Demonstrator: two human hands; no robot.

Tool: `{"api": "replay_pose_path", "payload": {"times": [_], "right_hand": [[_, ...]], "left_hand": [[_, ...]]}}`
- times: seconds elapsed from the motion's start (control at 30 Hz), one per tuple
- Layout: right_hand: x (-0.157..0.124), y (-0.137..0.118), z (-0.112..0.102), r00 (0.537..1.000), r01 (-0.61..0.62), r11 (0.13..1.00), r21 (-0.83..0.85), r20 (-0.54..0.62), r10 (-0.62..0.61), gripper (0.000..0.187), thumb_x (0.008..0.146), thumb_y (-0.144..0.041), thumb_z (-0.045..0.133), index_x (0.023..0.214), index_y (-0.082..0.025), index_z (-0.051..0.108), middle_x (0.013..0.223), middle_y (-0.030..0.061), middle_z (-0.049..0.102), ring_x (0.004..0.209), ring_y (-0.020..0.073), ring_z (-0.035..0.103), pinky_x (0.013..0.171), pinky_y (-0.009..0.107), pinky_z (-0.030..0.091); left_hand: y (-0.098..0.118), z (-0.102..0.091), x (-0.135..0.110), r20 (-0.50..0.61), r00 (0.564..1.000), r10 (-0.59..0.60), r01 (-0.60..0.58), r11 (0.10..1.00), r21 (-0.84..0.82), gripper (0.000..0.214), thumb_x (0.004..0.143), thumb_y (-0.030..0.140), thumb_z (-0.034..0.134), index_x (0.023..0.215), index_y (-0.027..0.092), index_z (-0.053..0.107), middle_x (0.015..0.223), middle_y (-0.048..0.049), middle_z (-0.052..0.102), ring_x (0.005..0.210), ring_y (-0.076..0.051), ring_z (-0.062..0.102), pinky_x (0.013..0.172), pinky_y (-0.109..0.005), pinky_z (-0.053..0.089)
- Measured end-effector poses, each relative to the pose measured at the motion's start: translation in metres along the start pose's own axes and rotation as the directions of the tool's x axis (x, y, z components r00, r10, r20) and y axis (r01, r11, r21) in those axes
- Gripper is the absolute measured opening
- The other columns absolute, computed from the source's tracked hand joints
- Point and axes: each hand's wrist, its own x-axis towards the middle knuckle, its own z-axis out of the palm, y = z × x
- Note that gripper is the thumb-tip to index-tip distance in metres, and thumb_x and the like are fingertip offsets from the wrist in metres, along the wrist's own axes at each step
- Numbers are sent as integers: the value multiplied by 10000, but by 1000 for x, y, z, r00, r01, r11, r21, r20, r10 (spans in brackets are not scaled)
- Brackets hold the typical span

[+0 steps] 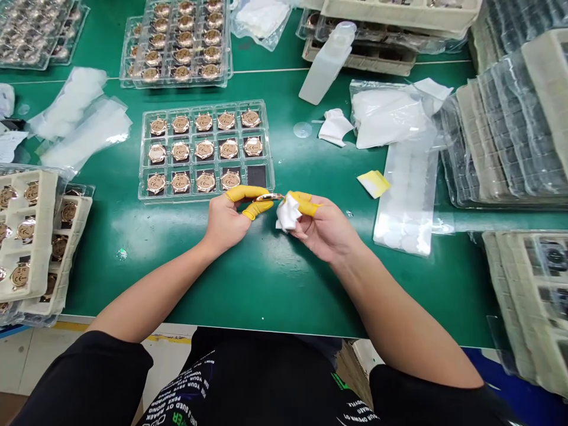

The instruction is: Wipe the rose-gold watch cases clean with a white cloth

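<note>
My left hand (pixel 229 218), with yellow finger cots on thumb and finger, pinches a rose-gold watch case (pixel 268 197) seen edge-on. Close beside it, my right hand (pixel 322 225), also in yellow finger cots, grips a crumpled white wiping cloth (pixel 289 213) against or very near the case's right edge; whether they touch I cannot tell. Behind my left hand lies a clear plastic tray (pixel 141 177) of watch cases with engraved backs facing up. Its front right compartment (pixel 256 176) holds only a dark pad.
Stacked trays of watch cases (pixel 26 231) stand left, with more trays (pixel 177 41) behind. A white plastic bottle (pixel 326 62), white cloths (pixel 386 115), a yellow-and-white piece (pixel 373 184) and a clear film strip (pixel 406 195) lie right. Tray stacks (pixel 501 130) line the right edge.
</note>
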Motion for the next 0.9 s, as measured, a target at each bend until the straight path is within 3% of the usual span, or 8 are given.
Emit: {"api": "replay_pose_path", "payload": {"times": [0.13, 0.23, 0.3, 0.43, 0.53, 0.73, 0.8, 0.9], "right_hand": [[1, 12, 6, 915, 272, 953, -133, -270, -299, 326, 700, -499, 865, 840, -231, 745, 684, -7, 669, 540, 119, 586, 471, 259, 482], [2, 23, 8, 854, 361, 848, -388, -227, -468, 248, 821, -474, 769, 914, -243, 783, 757, 9, 720, 604, 151, 643, 523, 291, 505], [3, 26, 4, 775, 460, 668, -585, -102, -623, 184, 895, -397, 689, 925, -241, 783, 791, 21, 734, 658, 157, 662, 585, 297, 514], [9, 27, -13, 559, 518, 96, -850, 251, -790, 156, 910, -256, 599, 913, -226, 752, 788, 52, 713, 636, 145, 599, 571, 279, 453], [13, 29, -24, 504, 514, -95, -853, 389, -771, 160, 910, -247, 565, 953, -231, 718, 819, 61, 702, 626, 147, 573, 553, 278, 443], [11, 36, -8, 473, 567, 29, -823, 296, -830, 174, 946, -302, 527, 834, -231, 639, 760, 47, 625, 621, 145, 533, 555, 283, 429], [12, 36, 2, 559, 553, 213, -805, 170, -812, 279, 969, -351, 513, 725, -228, 569, 689, 25, 574, 590, 135, 497, 546, 284, 406], [18, 29, 6, 732, 464, 608, -644, -108, -673, 360, 1010, -463, 487, 740, -232, 547, 629, -15, 533, 557, 122, 499, 541, 269, 411]], "left_hand": [[2, 6, 1, -53, 977, -207, 189, 953, -238, 373, 653, 385, 936, 919, 194, 757, 961, -31, 789, 915, -185, 750, 926, -356, 610], [5, 7, -1, -7, 967, -253, 240, 925, -294, 437, 593, 381, 967, 916, 187, 745, 941, -20, 783, 894, -182, 755, 905, -349, 621], [6, 7, -3, 36, 964, -265, 264, 921, -286, 447, 584, 376, 972, 920, 184, 748, 944, -27, 785, 889, -188, 760, 890, -348, 629], [10, 4, -4, 90, 963, -255, 269, 941, -206, 429, 589, 377, 967, 910, 180, 763, 934, -42, 791, 870, -195, 763, 866, -358, 641], [12, 3, -4, 117, 954, -276, 293, 942, -161, 423, 592, 409, 958, 887, 174, 767, 926, -51, 793, 863, -200, 761, 873, -380, 646], [14, 7, -11, 196, 936, -293, 328, 929, -174, 454, 560, 426, 970, 857, 161, 751, 881, -57, 779, 841, -216, 764, 848, -397, 657], [13, 11, -13, 201, 928, -315, 353, 914, -201, 442, 582, 412, 960, 860, 156, 731, 869, -57, 770, 806, -204, 760, 798, -374, 661], [11, 13, -13, 157, 919, -361, 388, 899, -204, 441, 666, 329, 912, 1024, 174, 706, 868, -41, 745, 757, -178, 751, 743, -340, 657]]}}
